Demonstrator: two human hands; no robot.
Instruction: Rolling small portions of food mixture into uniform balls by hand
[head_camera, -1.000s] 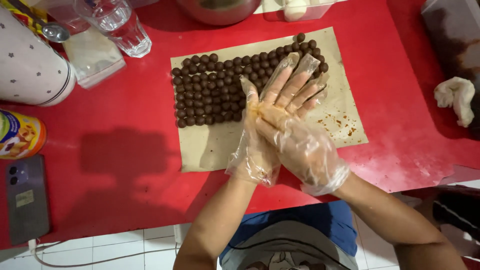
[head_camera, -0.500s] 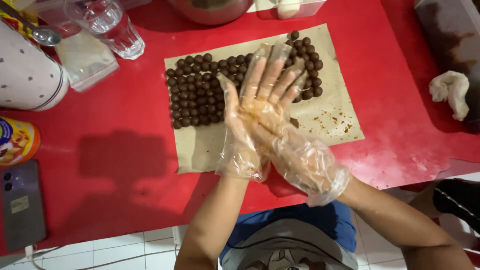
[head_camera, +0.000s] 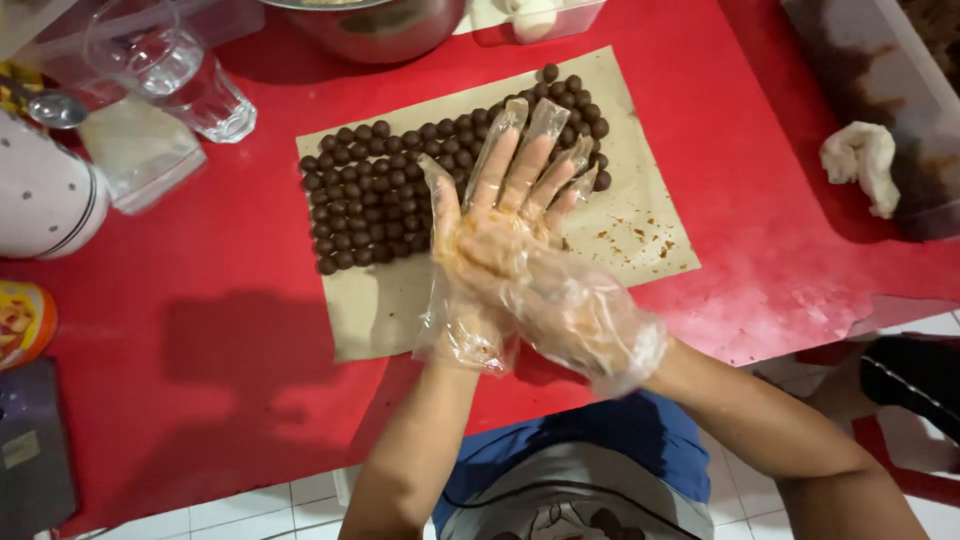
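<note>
Both my hands wear thin clear plastic gloves and are pressed palm to palm above a sheet of brown paper. My left hand lies palm up with its fingers spread, reaching over rows of small dark brown balls on the paper. My right hand lies across the left palm and wrist, covering it. Yellowish smears show on the left glove. Anything between the palms is hidden.
The paper lies on a red table. Along the far edge stand a drinking glass and a metal bowl, at the left a white dotted container. At the right are a crumpled white wad and a brown-smeared plastic tub.
My right hand has slid back toward me along the left palm, from over the left fingers to the heel and wrist. The left fingers have spread wider.
</note>
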